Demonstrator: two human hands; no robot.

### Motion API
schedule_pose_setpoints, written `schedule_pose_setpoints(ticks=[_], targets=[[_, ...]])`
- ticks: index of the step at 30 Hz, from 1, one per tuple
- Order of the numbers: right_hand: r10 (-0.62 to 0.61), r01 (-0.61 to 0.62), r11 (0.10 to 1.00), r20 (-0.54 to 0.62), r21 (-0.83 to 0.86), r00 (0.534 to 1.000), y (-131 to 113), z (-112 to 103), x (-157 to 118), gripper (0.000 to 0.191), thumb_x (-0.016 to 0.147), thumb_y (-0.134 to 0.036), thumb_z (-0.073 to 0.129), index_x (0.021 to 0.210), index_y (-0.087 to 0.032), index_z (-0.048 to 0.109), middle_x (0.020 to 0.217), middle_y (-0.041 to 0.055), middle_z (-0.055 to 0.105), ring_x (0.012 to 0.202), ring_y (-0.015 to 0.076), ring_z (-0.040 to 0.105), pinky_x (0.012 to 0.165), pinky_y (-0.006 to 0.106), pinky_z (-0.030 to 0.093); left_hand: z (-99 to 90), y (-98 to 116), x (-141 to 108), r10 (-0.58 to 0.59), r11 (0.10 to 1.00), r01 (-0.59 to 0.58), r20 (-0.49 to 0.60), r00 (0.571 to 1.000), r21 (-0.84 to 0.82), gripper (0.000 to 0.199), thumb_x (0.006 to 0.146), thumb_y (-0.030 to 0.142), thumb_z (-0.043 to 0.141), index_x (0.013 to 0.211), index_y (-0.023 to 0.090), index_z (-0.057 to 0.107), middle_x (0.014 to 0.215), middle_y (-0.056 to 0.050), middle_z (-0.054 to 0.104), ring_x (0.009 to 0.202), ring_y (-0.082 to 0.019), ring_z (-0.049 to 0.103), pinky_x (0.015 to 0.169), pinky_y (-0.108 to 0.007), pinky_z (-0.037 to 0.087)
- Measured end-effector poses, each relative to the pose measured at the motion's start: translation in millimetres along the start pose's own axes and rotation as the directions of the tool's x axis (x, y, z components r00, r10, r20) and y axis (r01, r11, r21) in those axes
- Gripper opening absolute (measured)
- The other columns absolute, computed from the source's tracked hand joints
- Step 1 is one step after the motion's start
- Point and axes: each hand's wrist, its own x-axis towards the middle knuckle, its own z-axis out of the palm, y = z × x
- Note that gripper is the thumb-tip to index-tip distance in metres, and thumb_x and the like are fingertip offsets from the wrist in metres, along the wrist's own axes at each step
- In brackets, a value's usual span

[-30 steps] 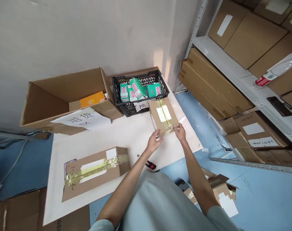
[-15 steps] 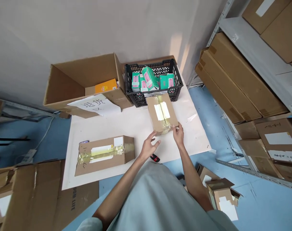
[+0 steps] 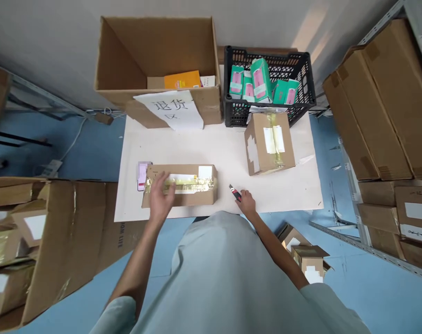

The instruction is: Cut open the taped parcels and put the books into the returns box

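My left hand (image 3: 160, 196) is over the left end of a long taped carton (image 3: 200, 198), its fingers apart; whether it presses on the top I cannot tell. Yellowish tape and white labels run along that carton's top. My right hand (image 3: 247, 203) is closed around a red and black utility knife (image 3: 236, 193) at the table's front edge, its tip pointing up and left. Behind it, a smaller taped carton (image 3: 261, 153) stands against the black crate. A phone (image 3: 142, 175) lies partly behind the long carton's left end.
A large open carton (image 3: 137, 99) with a paper sign holds an orange box (image 3: 182, 80). Next to it, a black crate (image 3: 238, 111) holds several green and pink boxes (image 3: 261, 80). Big cartons stand left and on the right-hand shelf (image 3: 378, 106); opened cartons (image 3: 306, 255) lie on the floor.
Both hands have left the smaller carton. My left hand has moved left over the long carton, and my right hand has taken hold of the utility knife. The view has tilted down and shifted left.
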Motion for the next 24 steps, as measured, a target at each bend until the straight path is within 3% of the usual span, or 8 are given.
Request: schedule_pose_setpoints(ticks=[3, 6, 10, 15, 17, 19, 22, 24], targets=[[0.026, -0.025, 0.999, 0.011, -0.032, 1.0, -17.9, -2.1, -2.3, 0.032, 0.098, -0.025, 0.067, 0.13, -0.023, 0.066, 0.13, 0.0125, 0.071, 0.119, 0.0277, 0.069, 0.093, 0.034, 0.056, -35.1, -47.7, 4.6, -0.092, 0.994, 0.096, -0.077, 0.993, 0.053, 0.052, 0.096, 0.042, 0.066, 0.142, 0.017, 0.07, 0.16, -0.019, 0.062, 0.154, -0.035, 0.055, 0.132, -0.054, 0.042], [0.011, -0.007, 0.996, -0.037, 0.087, 0.999, -36.4, -15.4, -6.6, 0.038, 0.095, -0.029, 0.065, 0.132, -0.022, 0.066, 0.119, 0.0093, 0.075, 0.106, 0.0262, 0.073, 0.094, 0.035, 0.057, -52.8, -79.6, 5.8, -0.203, 0.978, 0.203, 0.017, 0.979, -0.037, 0.05, 0.096, 0.042, 0.066, 0.14, 0.018, 0.069, 0.148, -0.016, 0.071, 0.134, -0.03, 0.071, 0.119, -0.046, 0.056], [-0.061, 0.108, 0.952, -0.168, 0.287, 0.984, -68.9, -53.4, -17.5, 0.043, 0.099, -0.036, 0.054, 0.137, -0.017, 0.066, 0.114, 0.011, 0.078, 0.102, 0.0268, 0.074, 0.092, 0.036, 0.058, -62.9, -97.6, 10.9, -0.19, 0.97, 0.208, 0.135, 0.972, -0.129, 0.035, 0.098, 0.04, 0.066, 0.126, 0.021, 0.074, 0.136, -0.009, 0.077, 0.119, -0.025, 0.076, 0.11, -0.04, 0.062], [-0.321, 0.357, 0.916, -0.202, 0.18, 0.925, -139.3, -110.4, -45.1, 0.049, 0.114, -0.05, 0.04, 0.144, -0.022, 0.066, 0.133, 0.0129, 0.075, 0.109, 0.0278, 0.075, 0.098, 0.036, 0.058, -66.8, -108.0, 21.8, -0.101, 0.958, 0.162, 0.252, 0.963, -0.236, 0.034, 0.096, 0.04, 0.068, 0.122, 0.02, 0.079, 0.133, -0.01, 0.073, 0.109, -0.023, 0.076, 0.104, -0.039, 0.065], [-0.451, 0.46, 0.887, -0.133, 0.048, 0.883, -177.3, -123.9, -56.5, 0.048, 0.117, -0.049, 0.04, 0.15, -0.024, 0.064, 0.143, 0.0121, 0.073, 0.126, 0.0291, 0.071, 0.105, 0.037, 0.055, -65.7, -113.0, 26.7, -0.088, 0.949, 0.171, 0.296, 0.951, -0.265, 0.037, 0.094, 0.04, 0.07, 0.124, 0.02, 0.08, 0.129, -0.01, 0.071, 0.102, -0.022, 0.076, 0.101, -0.04, 0.066], [-0.52, 0.519, 0.849, 0.016, -0.105, 0.854, -216.8, -129.0, -64.6, 0.048, 0.119, -0.046, 0.037, 0.155, -0.026, 0.061, 0.146, 0.0105, 0.073, 0.129, 0.0279, 0.07, 0.102, 0.035, 0.055, -64.2, -117.7, 31.9, -0.077, 0.942, 0.179, 0.337, 0.938, -0.282, 0.037, 0.093, 0.039, 0.071, 0.123, 0.021, 0.081, 0.125, -0.01, 0.071, 0.1, -0.022, 0.076, 0.098, -0.04, 0.067], [-0.481, 0.532, 0.776, 0.228, -0.337, 0.846, -271.1, -124.0, -68.0, 0.05, 0.121, -0.047, 0.032, 0.162, -0.03, 0.055, 0.136, 0.0093, 0.077, 0.117, 0.0267, 0.074, 0.089, 0.031, 0.052, -62.4, -123.3, 39.2, -0.082, 0.932, 0.206, 0.379, 0.922, -0.298, 0.033, 0.09, 0.034, 0.072, 0.118, 0.022, 0.083, 0.123, -0.009, 0.072, 0.097, -0.022, 0.077, 0.095, -0.04, 0.068], [-0.429, 0.525, 0.727, 0.305, -0.443, 0.85, -299.6, -116.5, -65.2, 0.051, 0.122, -0.048, 0.028, 0.163, -0.032, 0.053, 0.13, 0.0091, 0.078, 0.109, 0.027, 0.075, 0.083, 0.031, 0.049, -61.8, -126.0, 42.8, -0.1, 0.923, 0.234, 0.397, 0.912, -0.305, 0.031, 0.088, 0.03, 0.073, 0.116, 0.023, 0.084, 0.123, -0.009, 0.073, 0.097, -0.023, 0.078, 0.094, -0.039, 0.068]])
